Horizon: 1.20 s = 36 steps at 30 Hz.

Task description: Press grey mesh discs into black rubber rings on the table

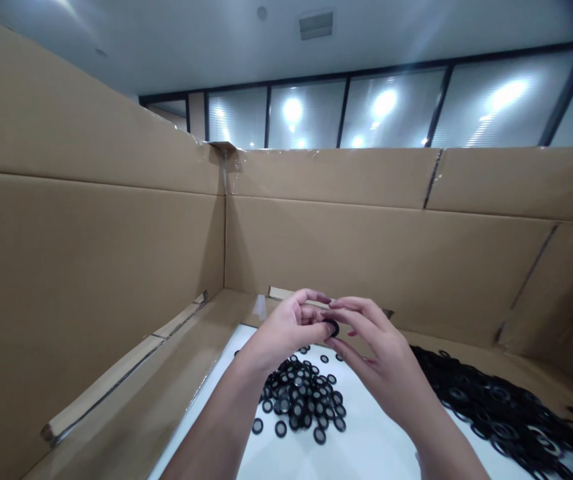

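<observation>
Just above the white board, a small black ring (335, 328) sits between my hands. The thumb of my left hand (296, 323) presses against it, with the fingers curled behind. From the other side my right hand (371, 337) closes its thumb and bent fingers around the same ring; its fingertips meet those of the left. Part of the ring is hidden by the fingers. Below the hands lies a pile of small black rings with greyish centres (299, 393), partly covered by my left forearm.
A white board (366, 440) rests on the floor of a large cardboard box (326, 247). At the right is a heap of larger, thinner black rings (496, 400). A cardboard strip (131, 370) runs along the left side. Tall cardboard walls stand left and behind.
</observation>
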Motion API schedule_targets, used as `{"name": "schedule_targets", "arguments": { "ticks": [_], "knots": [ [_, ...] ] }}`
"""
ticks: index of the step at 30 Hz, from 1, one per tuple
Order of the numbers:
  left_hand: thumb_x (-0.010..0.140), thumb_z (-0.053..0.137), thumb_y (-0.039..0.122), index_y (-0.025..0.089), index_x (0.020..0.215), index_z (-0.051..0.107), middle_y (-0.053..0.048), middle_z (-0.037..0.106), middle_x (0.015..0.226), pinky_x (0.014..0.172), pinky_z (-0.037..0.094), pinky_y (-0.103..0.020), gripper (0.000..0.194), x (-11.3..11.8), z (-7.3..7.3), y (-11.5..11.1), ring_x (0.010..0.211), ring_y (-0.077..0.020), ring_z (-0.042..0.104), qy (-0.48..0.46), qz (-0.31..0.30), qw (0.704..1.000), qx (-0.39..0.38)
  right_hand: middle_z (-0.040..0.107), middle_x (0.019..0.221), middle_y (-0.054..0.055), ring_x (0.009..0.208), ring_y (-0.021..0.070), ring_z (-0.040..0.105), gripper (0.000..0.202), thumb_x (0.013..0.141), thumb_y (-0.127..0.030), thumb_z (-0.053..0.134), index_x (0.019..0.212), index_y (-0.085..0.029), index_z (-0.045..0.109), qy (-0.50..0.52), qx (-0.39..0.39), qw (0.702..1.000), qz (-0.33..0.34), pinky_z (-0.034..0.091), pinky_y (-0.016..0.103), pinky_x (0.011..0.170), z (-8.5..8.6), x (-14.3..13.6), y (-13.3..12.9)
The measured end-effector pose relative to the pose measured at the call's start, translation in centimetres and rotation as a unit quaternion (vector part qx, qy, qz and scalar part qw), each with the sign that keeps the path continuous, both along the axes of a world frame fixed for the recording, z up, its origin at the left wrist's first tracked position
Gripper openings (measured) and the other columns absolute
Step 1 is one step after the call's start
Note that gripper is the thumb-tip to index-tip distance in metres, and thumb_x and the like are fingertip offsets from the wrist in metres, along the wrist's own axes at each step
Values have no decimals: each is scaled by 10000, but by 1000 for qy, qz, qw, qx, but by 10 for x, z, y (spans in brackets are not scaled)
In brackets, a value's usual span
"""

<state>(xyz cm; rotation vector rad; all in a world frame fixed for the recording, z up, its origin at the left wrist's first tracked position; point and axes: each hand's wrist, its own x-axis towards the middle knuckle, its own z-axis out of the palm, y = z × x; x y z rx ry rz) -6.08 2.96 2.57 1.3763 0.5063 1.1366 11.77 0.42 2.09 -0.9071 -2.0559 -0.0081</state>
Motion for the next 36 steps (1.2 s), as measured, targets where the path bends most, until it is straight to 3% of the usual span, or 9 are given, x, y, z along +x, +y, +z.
{"name": "schedule_targets", "arguments": {
  "ticks": [4,10,13,16,21,26,29,32,36],
  "knots": [
    [758,789,150,128,1137,559,-6,652,801,746,471,-282,444,1,-1,1,735,-115,613,12,5,1000,-3,580,1140,68,920,228,635,153,919,-295,639,1034,-254,546,25,0,999,-38,555,372,723,-1,-1,2],
    [762,801,206,137,1127,559,-2,644,788,726,461,-281,444,1,0,1,727,-126,615,8,1,1000,1,545,1287,75,1172,248,575,238,965,-262,575,1200,-292,564,5,-33,999,32,528,407,943,2,7,2],
    [751,812,212,138,1122,553,-2,645,780,731,455,-284,459,1,1,1,719,-126,611,6,5,1000,-4,571,1211,77,1107,256,597,159,943,-231,589,1097,-264,567,14,-13,1000,4,535,412,881,0,3,4],
    [740,819,211,147,1116,555,9,640,765,717,445,-282,464,1,1,1,697,-122,602,11,10,1000,-6,592,1128,73,1013,254,610,227,896,-234,652,1072,-252,510,35,-8,999,-24,537,404,818,-3,0,5],
    [724,830,241,154,1113,556,-6,653,809,738,453,-298,483,3,0,0,724,-133,606,7,11,1000,-7,559,1253,67,1134,244,582,234,952,-247,586,1179,-296,558,8,-31,999,25,524,389,899,-1,0,4],
    [729,824,218,150,1114,558,8,636,766,726,453,-281,473,3,-1,3,722,-128,596,11,10,1000,-3,603,1041,51,933,244,610,249,861,-224,678,1030,-251,497,70,-12,996,-58,522,393,778,-7,-8,8],
    [745,810,226,154,1128,555,-5,639,802,691,448,-276,466,2,-2,3,712,-127,590,18,12,1000,1,586,1147,61,1024,243,599,315,891,-272,674,1153,-272,501,53,-45,997,-10,524,390,835,-5,-6,7],
    [746,808,236,157,1126,551,-20,653,834,719,455,-290,465,1,-2,4,729,-134,604,13,11,1000,4,549,1242,63,1135,232,569,205,957,-240,574,1155,-292,555,26,-52,997,48,521,364,876,-2,-3,4],
    [727,820,236,148,1113,560,-17,653,807,750,457,-297,474,3,-2,4,760,-146,612,16,16,1000,-1,588,1109,71,1025,247,603,224,908,-220,618,1101,-261,512,77,-19,997,-13,519,399,838,-10,-11,11]
  ]
}}
